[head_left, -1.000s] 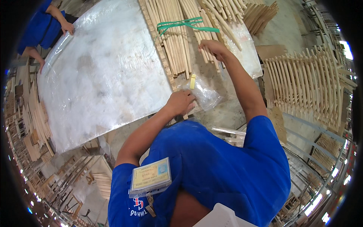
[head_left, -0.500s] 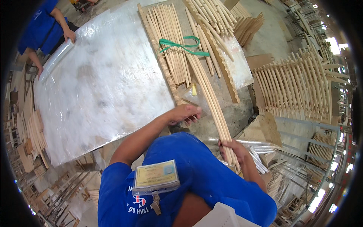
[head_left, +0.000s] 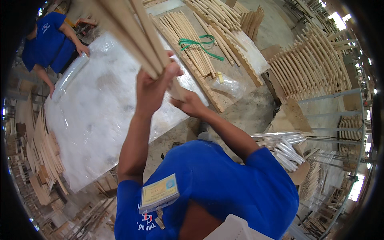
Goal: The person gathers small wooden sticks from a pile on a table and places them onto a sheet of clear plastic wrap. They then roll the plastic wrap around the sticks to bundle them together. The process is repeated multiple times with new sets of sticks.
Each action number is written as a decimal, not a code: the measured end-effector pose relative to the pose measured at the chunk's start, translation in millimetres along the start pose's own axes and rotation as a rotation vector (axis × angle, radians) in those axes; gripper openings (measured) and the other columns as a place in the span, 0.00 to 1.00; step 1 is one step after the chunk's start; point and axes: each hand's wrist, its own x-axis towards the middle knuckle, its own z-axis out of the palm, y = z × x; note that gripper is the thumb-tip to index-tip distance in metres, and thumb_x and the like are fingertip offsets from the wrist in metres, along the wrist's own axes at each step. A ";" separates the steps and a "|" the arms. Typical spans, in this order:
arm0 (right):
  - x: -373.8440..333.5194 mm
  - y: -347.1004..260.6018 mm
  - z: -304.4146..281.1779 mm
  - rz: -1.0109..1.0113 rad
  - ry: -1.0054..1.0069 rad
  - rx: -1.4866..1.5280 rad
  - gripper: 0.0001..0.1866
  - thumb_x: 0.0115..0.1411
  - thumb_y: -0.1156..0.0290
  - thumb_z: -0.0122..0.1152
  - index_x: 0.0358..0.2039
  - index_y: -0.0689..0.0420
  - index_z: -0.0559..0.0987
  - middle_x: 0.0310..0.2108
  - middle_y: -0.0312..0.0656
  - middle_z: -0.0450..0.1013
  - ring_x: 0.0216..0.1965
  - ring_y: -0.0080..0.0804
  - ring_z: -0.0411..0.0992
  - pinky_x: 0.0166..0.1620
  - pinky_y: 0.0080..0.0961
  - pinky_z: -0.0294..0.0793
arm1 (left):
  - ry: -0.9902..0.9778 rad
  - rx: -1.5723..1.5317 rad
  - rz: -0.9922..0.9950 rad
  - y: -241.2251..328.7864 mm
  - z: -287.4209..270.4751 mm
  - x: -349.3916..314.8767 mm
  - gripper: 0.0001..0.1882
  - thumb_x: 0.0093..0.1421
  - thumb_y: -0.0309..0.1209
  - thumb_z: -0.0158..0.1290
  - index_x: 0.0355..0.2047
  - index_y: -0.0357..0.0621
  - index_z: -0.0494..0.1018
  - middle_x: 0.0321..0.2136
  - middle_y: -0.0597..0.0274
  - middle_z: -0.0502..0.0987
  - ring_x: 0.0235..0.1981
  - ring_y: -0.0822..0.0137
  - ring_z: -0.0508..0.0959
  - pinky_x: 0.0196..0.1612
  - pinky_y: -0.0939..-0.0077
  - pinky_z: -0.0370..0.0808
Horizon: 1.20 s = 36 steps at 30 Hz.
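Note:
Several slim wooden rods (head_left: pixel 132 34) slant upward in front of me, their upper part large and blurred near the camera. My left hand (head_left: pixel 153 89) is wrapped round them close to their lower ends. Just below and to the right, my right hand (head_left: pixel 190 105) grips the bottom ends. Under them lies a table covered in clear plastic film (head_left: pixel 104 104). To the right, a pile of similar wooden rods (head_left: pixel 190 44) rests beside a wooden edge strip, with a loose green strap (head_left: pixel 200 42) across it.
At the far left a person in blue (head_left: pixel 50 42) holds a film roll (head_left: pixel 72 76) at the table's edge. A rack of stacked rods (head_left: pixel 312 68) stands at right, with plastic-wrapped bundles (head_left: pixel 286 152) nearer me. A crumpled plastic bag (head_left: pixel 230 86) lies by the pile.
The rods have come off the pile at right and swung up to the left over the film-covered table. My left hand, previously empty, now grips them too. The view has shifted slightly.

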 end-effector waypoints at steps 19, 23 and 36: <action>62.0 5.8 103.0 0.511 -0.591 0.639 0.20 0.74 0.55 0.65 0.50 0.62 0.82 0.39 0.41 0.82 0.32 0.29 0.82 0.35 0.30 0.83 | 0.693 -0.150 -0.450 -129.7 -151.8 -69.6 0.21 0.74 0.43 0.61 0.49 0.34 0.75 0.38 0.53 0.84 0.36 0.64 0.85 0.37 0.68 0.85; 74.6 76.5 72.0 0.678 -0.537 0.579 0.22 0.74 0.53 0.66 0.50 0.62 0.82 0.38 0.42 0.83 0.33 0.30 0.83 0.36 0.29 0.84 | 0.703 -0.171 -0.728 -212.3 -108.2 -79.9 0.17 0.74 0.41 0.60 0.47 0.38 0.76 0.34 0.60 0.81 0.29 0.68 0.80 0.25 0.70 0.76; 81.9 75.4 92.5 0.864 -0.532 0.648 0.20 0.71 0.56 0.68 0.49 0.62 0.83 0.38 0.41 0.84 0.34 0.29 0.82 0.38 0.28 0.86 | 0.851 -0.518 -0.629 -202.1 -159.0 -115.1 0.18 0.71 0.41 0.62 0.47 0.37 0.75 0.37 0.59 0.80 0.37 0.66 0.82 0.41 0.73 0.83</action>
